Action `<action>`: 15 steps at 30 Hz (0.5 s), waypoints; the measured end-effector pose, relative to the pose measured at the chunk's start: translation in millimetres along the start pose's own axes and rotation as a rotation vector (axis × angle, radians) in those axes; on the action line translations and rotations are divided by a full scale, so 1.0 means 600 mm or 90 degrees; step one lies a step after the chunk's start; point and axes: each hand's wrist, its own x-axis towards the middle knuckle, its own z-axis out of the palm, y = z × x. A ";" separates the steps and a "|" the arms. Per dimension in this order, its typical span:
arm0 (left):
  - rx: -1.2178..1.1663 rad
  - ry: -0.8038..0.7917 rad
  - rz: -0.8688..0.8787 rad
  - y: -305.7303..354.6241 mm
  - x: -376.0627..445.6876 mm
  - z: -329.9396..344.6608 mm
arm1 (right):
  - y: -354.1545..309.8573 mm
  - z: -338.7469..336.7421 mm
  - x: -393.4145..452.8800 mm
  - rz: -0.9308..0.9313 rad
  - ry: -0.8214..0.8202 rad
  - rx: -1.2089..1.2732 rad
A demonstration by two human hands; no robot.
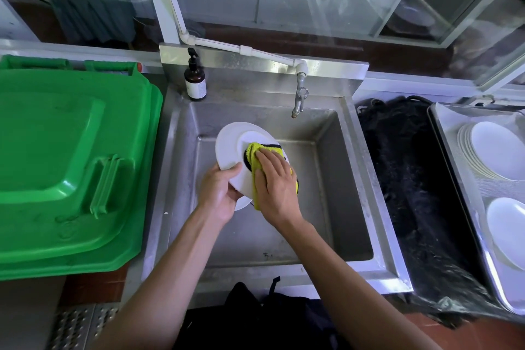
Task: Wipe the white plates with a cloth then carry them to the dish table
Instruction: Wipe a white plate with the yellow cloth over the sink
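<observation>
**Now wiping: a white plate held over the sink**

Right over the middle of the steel sink [326, 179], a white plate [230, 148] is held tilted, its face turned up toward the camera. The left hand [217, 193] grips the plate's near-left rim, thumb curled over the top face and the other fingers hidden beneath. A second white rim shows just under that hand, so there may be another plate below; how many cannot be told. The right hand [274, 182] lies flat on a yellow cloth [255, 156] with a dark edge, its fingers straight and close together, pressing the cloth onto the plate's centre and near-right part. The cloth is folded and hangs a little past the plate's near rim.

At the sink's back wall a metal tap [299, 96] hangs from a white pipe [241, 50], its spout just beyond the plate's far rim. A brown pump bottle [195, 79] stands on the sink's back-left corner. Against the sink's left edge lies a green bin lid [71, 156]. To the right of the sink sits a black crinkled bag [412, 179], and beyond it, at the right edge of the view, a metal tray [446, 145] holds two groups of white plates: a stack [494, 150] at the far end and another [508, 230] nearer.
</observation>
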 end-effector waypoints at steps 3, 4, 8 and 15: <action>-0.021 -0.009 -0.010 -0.003 0.001 0.006 | -0.015 0.004 -0.005 -0.002 0.007 -0.014; -0.028 -0.015 -0.010 -0.004 0.000 0.007 | -0.022 0.006 -0.007 -0.005 0.010 -0.023; -0.076 -0.017 -0.018 -0.010 0.003 0.008 | -0.031 0.010 -0.018 -0.021 -0.005 -0.066; -0.106 -0.013 -0.018 -0.020 0.003 0.002 | -0.003 0.017 -0.036 -0.024 0.001 -0.067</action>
